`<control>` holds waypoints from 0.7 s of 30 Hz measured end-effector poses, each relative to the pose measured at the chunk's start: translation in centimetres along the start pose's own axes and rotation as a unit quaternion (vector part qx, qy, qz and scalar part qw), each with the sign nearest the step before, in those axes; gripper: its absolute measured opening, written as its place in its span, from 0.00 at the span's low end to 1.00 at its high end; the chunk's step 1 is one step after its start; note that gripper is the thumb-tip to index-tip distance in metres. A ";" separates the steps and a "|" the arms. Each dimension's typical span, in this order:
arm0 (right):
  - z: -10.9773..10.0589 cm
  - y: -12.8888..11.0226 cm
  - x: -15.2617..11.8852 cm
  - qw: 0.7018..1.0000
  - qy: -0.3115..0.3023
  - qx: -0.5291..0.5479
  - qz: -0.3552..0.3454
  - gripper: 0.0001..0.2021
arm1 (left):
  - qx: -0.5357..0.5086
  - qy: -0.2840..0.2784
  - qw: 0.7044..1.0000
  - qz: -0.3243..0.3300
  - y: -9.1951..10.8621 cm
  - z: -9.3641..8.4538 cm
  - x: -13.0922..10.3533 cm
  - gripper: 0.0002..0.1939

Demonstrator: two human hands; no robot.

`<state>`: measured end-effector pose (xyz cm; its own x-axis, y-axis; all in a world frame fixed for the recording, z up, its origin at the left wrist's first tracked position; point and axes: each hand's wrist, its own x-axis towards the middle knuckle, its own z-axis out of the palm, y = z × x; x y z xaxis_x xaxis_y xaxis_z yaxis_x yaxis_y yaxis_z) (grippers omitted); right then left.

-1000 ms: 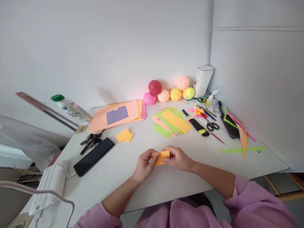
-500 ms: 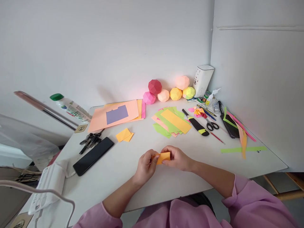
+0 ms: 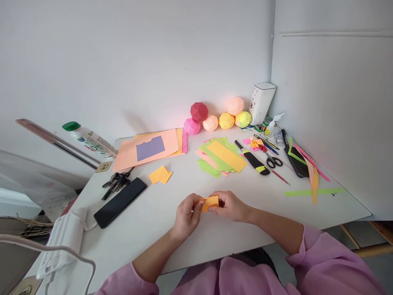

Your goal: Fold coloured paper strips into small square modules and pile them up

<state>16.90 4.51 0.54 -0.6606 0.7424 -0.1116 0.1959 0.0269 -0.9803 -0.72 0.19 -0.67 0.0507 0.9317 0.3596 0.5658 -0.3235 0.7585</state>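
Close to the table's front edge, an orange piece of folded paper (image 3: 210,203) is held between both hands. My left hand (image 3: 188,215) pinches its left end between thumb and fingers. On the other end, my right hand (image 3: 229,206) grips with the thumb in front and the fingers behind. Part of the paper is hidden by the fingers. Farther left lie small folded orange papers (image 3: 160,175), apart from my hands. Beyond my hands is a loose pile of green, pink and orange paper strips (image 3: 225,155).
A black phone (image 3: 120,202) and keys (image 3: 118,181) lie left, below large paper sheets (image 3: 124,155). At right are a utility knife (image 3: 252,158), scissors (image 3: 274,161) and a green strip (image 3: 313,192). Faceted paper balls (image 3: 199,111) stand by the wall. A white cable (image 3: 70,255) loops front left.
The orange paper stays in both hands, with its visible face turned slightly and the fingers shifted a little. The whole view has moved slightly. Nothing else on the table has changed place.
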 end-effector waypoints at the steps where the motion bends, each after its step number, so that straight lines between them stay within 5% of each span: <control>1: 0.0 0.0 0.0 1.000 -0.001 0.000 -0.002 0.09 | 0.001 0.002 1.000 0.001 0.0 0.0 0.0 0.07; 9: 0.0 0.1 0.0 1.000 0.005 -0.009 -0.007 0.13 | -0.014 0.025 1.000 -0.007 0.2 -0.4 0.1 0.07; 21: -0.5 0.2 0.1 0.999 -0.022 -0.027 0.010 0.11 | -0.169 -0.031 0.973 -0.155 -0.2 -0.3 0.4 0.14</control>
<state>17.26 4.89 0.41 -0.6864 0.7136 -0.1401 0.2478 0.0484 -0.9676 -1.10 0.55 -0.56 -0.0229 0.9980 0.0587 0.2585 -0.0508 0.9647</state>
